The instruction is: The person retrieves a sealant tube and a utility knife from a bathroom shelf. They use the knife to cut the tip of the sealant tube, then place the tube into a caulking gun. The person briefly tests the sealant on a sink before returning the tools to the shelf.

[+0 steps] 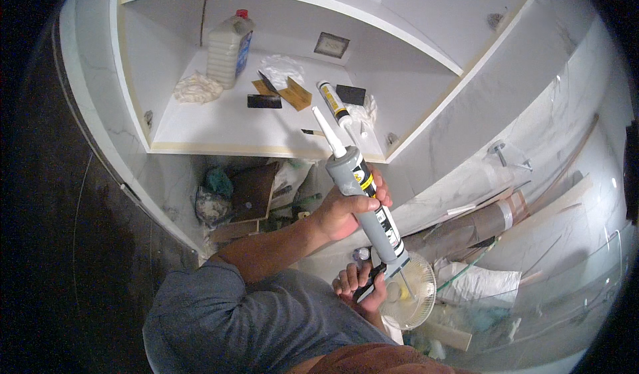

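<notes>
A grey caulking gun (378, 233) loaded with a sealant cartridge slants across the middle of the head view. Its white nozzle (328, 131) points up and away, toward the lower edge of a white cabinet compartment (229, 140). My left hand (349, 206) is wrapped round the barrel, thumb across the cartridge. Lower down, my right hand (359, 285) is closed round the black handle at the gun's rear. Behind the nozzle, a second sealant cartridge (333, 103) lies on the compartment floor, next to a small brush (311, 132). Whether the nozzle touches anything I cannot tell.
The compartment also holds a plastic jug (226, 51) with a red cap, crumpled cloths (198, 88), a black scraper (264, 101) and brown cardboard pieces (295, 94). Below right are a round fan (419, 297), a long wrapped roll (466, 231) and a glass panel (566, 287).
</notes>
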Action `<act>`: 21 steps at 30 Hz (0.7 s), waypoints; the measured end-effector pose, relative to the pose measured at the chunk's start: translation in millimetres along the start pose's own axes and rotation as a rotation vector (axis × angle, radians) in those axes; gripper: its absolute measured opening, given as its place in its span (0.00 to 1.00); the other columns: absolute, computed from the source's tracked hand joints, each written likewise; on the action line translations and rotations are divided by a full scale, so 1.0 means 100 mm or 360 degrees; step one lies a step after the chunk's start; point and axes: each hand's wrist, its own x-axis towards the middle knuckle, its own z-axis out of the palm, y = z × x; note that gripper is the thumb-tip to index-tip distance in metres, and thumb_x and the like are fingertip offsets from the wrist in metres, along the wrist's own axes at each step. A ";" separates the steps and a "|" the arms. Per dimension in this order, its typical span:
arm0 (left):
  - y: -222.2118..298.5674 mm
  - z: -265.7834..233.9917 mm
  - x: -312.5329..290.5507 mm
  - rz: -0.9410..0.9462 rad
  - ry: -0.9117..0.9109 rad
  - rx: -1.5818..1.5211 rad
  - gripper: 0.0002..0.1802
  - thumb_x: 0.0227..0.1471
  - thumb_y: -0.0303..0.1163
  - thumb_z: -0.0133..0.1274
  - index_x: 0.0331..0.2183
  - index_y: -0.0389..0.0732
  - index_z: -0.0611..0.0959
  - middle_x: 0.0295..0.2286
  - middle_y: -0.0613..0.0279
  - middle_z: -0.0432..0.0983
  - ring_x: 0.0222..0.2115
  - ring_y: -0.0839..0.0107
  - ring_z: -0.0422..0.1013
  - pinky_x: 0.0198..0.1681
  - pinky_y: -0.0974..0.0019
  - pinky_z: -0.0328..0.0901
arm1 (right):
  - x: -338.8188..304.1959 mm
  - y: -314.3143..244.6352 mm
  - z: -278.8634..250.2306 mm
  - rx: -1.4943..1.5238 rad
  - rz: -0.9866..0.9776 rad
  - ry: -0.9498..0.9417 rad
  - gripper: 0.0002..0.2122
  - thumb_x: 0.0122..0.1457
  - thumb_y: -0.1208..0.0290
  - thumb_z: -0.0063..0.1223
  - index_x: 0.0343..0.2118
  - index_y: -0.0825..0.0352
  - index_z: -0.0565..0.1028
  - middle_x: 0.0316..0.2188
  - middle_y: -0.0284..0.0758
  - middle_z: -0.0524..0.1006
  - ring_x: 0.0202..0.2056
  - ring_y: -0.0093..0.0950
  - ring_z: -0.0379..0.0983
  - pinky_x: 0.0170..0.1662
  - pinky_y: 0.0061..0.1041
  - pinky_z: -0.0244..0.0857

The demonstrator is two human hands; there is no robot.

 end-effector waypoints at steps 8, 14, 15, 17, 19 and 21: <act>0.11 -0.14 -0.09 0.0040 0.0173 0.0567 0.18 0.40 0.19 0.57 0.36 0.43 0.75 0.31 0.62 0.74 0.35 0.68 0.74 0.45 0.60 0.69 | -0.28 -0.04 -0.30 -0.0792 0.0752 0.0664 0.34 0.66 0.51 0.50 0.66 0.69 0.57 0.59 0.45 0.69 0.60 0.40 0.67 0.62 0.42 0.61; 0.71 -0.49 -0.53 -0.0238 0.0122 0.1083 0.23 0.41 0.21 0.59 0.43 0.39 0.74 0.35 0.63 0.72 0.38 0.69 0.71 0.48 0.59 0.67 | -1.02 0.63 -0.72 -0.1032 0.0517 0.0823 0.11 0.65 0.66 0.55 0.44 0.68 0.78 0.35 0.31 0.80 0.37 0.22 0.77 0.43 0.25 0.73; 0.65 -0.66 -0.45 -0.0402 -0.0080 0.1106 0.24 0.41 0.20 0.59 0.43 0.39 0.74 0.37 0.62 0.72 0.38 0.69 0.70 0.48 0.60 0.67 | -1.14 0.56 -0.49 -0.1149 0.0403 0.1140 0.09 0.65 0.66 0.56 0.39 0.67 0.77 0.31 0.29 0.78 0.34 0.20 0.75 0.39 0.24 0.72; 0.61 -0.83 -0.61 -0.0649 -0.0248 0.1195 0.24 0.40 0.18 0.58 0.44 0.40 0.74 0.37 0.62 0.72 0.38 0.70 0.70 0.47 0.61 0.67 | -1.33 0.59 -0.04 -0.1279 0.0195 0.1661 0.09 0.64 0.65 0.57 0.31 0.65 0.76 0.26 0.27 0.76 0.29 0.18 0.73 0.34 0.22 0.71; 0.47 -0.83 -0.42 -0.0850 -0.0289 0.1277 0.24 0.40 0.17 0.59 0.43 0.40 0.75 0.36 0.62 0.72 0.38 0.70 0.70 0.47 0.62 0.67 | -1.52 0.48 0.31 -0.1360 -0.0052 0.2135 0.11 0.64 0.64 0.58 0.28 0.64 0.75 0.25 0.26 0.75 0.28 0.17 0.72 0.32 0.21 0.70; 0.37 -0.58 -0.73 -0.1006 -0.0541 0.1252 0.23 0.40 0.18 0.59 0.42 0.39 0.75 0.34 0.62 0.72 0.37 0.70 0.70 0.47 0.62 0.67 | -2.06 0.58 0.63 -0.1382 -0.0129 0.2517 0.12 0.64 0.63 0.58 0.26 0.62 0.73 0.25 0.26 0.74 0.27 0.17 0.72 0.31 0.21 0.69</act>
